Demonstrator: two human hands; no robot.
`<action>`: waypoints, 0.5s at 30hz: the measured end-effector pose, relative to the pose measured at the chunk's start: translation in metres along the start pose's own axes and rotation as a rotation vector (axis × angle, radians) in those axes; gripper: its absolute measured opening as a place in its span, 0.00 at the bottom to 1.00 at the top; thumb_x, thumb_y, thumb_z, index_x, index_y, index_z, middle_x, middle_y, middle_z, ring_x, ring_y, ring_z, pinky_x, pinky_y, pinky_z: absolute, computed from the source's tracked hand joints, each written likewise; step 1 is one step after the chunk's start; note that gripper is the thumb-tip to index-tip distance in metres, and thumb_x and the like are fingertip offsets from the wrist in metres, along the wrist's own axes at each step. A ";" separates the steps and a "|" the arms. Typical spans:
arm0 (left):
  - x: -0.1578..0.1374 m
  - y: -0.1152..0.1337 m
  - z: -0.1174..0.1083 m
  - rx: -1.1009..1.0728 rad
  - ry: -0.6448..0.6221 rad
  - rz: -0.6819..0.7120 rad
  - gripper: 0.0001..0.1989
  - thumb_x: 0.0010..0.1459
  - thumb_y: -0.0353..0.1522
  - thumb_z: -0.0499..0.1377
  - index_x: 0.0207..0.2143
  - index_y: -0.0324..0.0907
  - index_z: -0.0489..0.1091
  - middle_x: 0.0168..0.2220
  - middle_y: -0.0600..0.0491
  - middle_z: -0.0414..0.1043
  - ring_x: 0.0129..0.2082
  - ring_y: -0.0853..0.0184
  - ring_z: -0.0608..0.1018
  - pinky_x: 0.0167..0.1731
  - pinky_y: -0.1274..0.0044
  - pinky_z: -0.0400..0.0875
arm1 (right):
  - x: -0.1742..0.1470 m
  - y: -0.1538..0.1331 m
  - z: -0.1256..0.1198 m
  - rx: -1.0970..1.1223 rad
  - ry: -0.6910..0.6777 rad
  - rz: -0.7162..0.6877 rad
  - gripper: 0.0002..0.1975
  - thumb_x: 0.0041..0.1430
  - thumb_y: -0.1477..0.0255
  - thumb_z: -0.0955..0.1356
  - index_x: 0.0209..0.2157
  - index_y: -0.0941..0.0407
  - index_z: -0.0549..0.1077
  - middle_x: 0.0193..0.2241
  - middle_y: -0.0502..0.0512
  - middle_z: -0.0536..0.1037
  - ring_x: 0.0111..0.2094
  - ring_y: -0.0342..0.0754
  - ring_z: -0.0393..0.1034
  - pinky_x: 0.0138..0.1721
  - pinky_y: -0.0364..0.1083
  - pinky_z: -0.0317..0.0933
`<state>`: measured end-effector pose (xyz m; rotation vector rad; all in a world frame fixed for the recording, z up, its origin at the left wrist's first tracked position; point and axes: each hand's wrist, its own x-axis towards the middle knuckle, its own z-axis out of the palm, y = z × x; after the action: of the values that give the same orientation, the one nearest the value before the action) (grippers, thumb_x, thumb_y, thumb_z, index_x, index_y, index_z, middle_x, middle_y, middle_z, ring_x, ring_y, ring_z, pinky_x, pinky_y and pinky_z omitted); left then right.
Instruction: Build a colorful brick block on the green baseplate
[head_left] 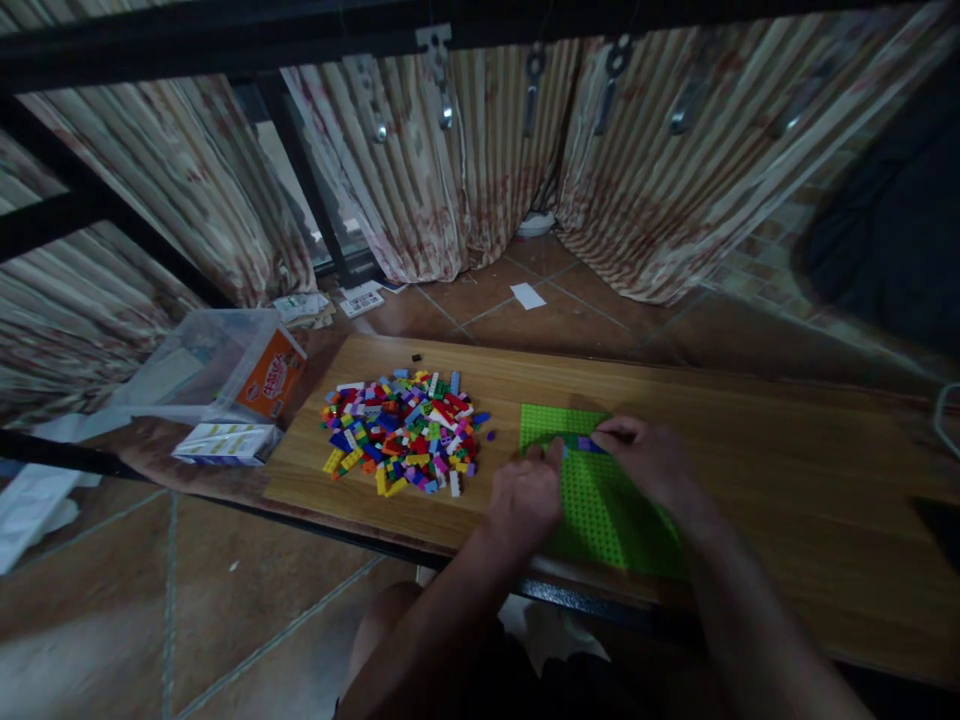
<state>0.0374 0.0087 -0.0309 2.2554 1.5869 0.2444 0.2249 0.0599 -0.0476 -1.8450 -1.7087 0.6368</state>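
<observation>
- Striped curtains [465, 180] hang across the far side of my view, down to the tiled floor [247, 560].
- Nearer me runs a long wooden tabletop [810, 460], carrying everything I watch being handled.
- Beyond its left end I make out a clear plastic bin [202, 350] with an orange label.
- A green baseplate [600, 520] lies flat on the wood, in front of the person.
- Left of it, apart from it, spreads a heap of mixed bricks [405, 430] in many colours.
- The left hand [529, 490] reaches over the baseplate's left edge, index finger extended, other fingers curled; I cannot tell whether it grips anything.
- The right hand [646, 455] comes in opposite, thumb and forefinger brought together at the blue-purple bricks; I cannot tell whether they grasp one.
- Those blue-purple bricks [585, 444] sit on the baseplate's far part, between both hands.
- One small black brick [417, 357] lies alone beyond the heap.
</observation>
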 end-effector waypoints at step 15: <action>-0.008 0.005 0.016 0.081 0.126 0.047 0.22 0.63 0.31 0.49 0.58 0.35 0.60 0.40 0.44 0.74 0.34 0.62 0.79 0.29 0.73 0.73 | 0.011 0.019 0.001 0.018 -0.133 0.113 0.17 0.37 0.52 0.71 0.23 0.51 0.78 0.20 0.55 0.79 0.21 0.57 0.73 0.22 0.52 0.65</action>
<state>0.0442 -0.0031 -0.0426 2.3835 1.6349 0.3477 0.2396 0.0705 -0.0606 -1.9356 -1.6837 0.8344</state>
